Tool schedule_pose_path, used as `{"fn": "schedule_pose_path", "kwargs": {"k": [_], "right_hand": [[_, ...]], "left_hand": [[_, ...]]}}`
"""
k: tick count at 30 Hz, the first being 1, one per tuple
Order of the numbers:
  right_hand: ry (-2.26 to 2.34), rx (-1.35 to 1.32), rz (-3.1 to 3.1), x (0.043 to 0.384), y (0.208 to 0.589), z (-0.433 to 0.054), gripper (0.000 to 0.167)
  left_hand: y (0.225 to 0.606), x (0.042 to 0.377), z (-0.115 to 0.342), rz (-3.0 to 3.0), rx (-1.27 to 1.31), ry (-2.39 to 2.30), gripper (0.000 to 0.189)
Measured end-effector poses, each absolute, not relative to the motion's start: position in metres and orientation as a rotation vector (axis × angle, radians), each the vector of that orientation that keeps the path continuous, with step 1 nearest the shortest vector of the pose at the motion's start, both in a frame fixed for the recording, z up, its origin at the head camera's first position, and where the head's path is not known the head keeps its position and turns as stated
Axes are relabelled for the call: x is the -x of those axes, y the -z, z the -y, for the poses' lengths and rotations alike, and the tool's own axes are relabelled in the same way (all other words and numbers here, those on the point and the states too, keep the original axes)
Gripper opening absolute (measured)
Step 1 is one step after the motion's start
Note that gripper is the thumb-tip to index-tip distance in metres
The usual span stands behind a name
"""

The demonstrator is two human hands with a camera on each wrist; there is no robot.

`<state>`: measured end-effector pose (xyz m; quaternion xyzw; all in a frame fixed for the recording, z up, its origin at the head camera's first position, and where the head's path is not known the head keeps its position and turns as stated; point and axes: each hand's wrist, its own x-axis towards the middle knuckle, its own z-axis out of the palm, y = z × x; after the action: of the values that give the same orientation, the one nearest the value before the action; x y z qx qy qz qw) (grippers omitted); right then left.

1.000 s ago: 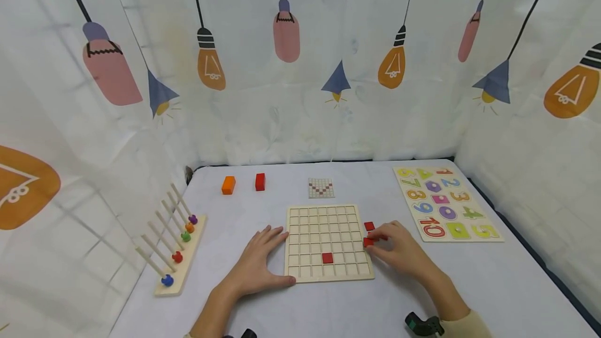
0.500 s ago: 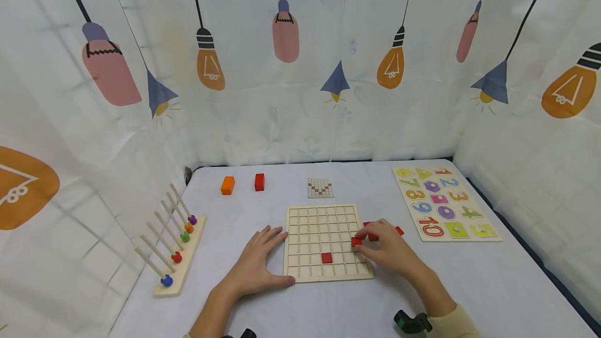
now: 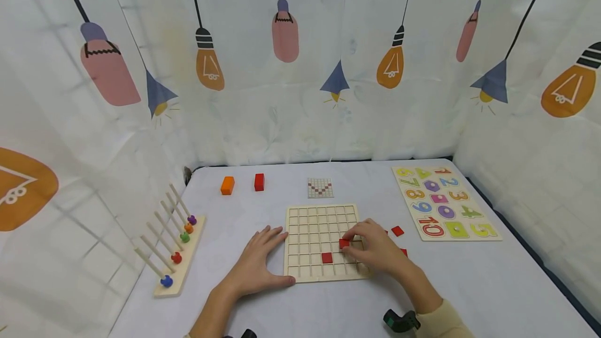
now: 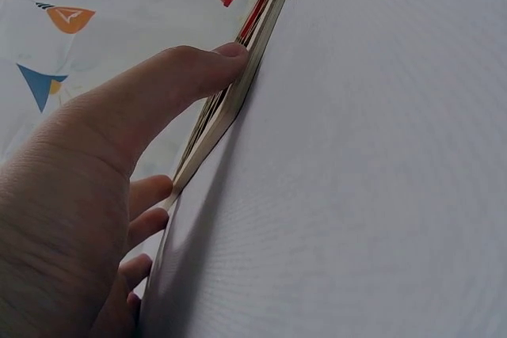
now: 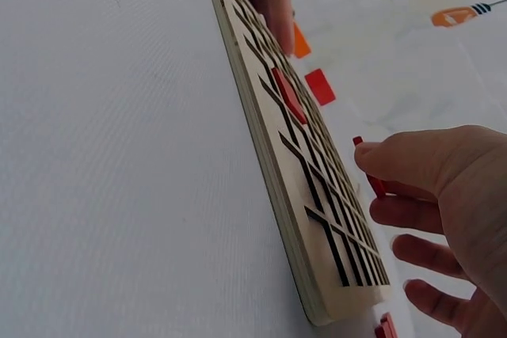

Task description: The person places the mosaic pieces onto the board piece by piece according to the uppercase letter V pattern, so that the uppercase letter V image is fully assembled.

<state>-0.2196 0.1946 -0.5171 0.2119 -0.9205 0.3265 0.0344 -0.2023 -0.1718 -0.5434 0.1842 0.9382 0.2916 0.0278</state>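
A wooden grid board (image 3: pixel 328 278) lies in the middle of the white table, one red square tile (image 3: pixel 326 258) set in a lower cell. My right hand (image 3: pixel 377 248) pinches another red square tile (image 3: pixel 344 244) between thumb and fingers, over the right part of the grid. In the right wrist view that held tile (image 5: pixel 375 186) is tilted on edge above the board. My left hand (image 3: pixel 258 264) rests at the board's left side, fingers spread along the edge. In the left wrist view its thumb (image 4: pixel 190 73) presses the board's near corner.
Loose red tiles (image 3: pixel 397 231) lie right of the board, partly hidden by the right hand. Behind it are a small pattern card (image 3: pixel 320 188), a red block (image 3: pixel 259 182) and an orange block (image 3: pixel 227 185). A peg stand (image 3: pixel 187 257) is left, a number puzzle (image 3: pixel 424 233) right.
My right hand has carried the red tile leftward from beside the board to over the grid, uncovering loose tiles on the right. The left hand has stayed put.
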Motion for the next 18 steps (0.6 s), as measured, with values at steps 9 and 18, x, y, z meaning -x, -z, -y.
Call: {"fn": "schedule_pose_path", "kwargs": {"k": [9, 18], "right_hand": [[-1.033, -0.718, 2.836, 0.22, 0.516, -0.176, 0.018], [-0.977, -0.711, 2.843, 0.221, 0.515, -0.158, 0.02]], "left_hand": [[0.543, 0.202, 0.171, -2.895, -0.571, -0.9, 0.116], [0.541, 0.202, 0.171, -2.886, -0.563, -0.902, 0.115]]}}
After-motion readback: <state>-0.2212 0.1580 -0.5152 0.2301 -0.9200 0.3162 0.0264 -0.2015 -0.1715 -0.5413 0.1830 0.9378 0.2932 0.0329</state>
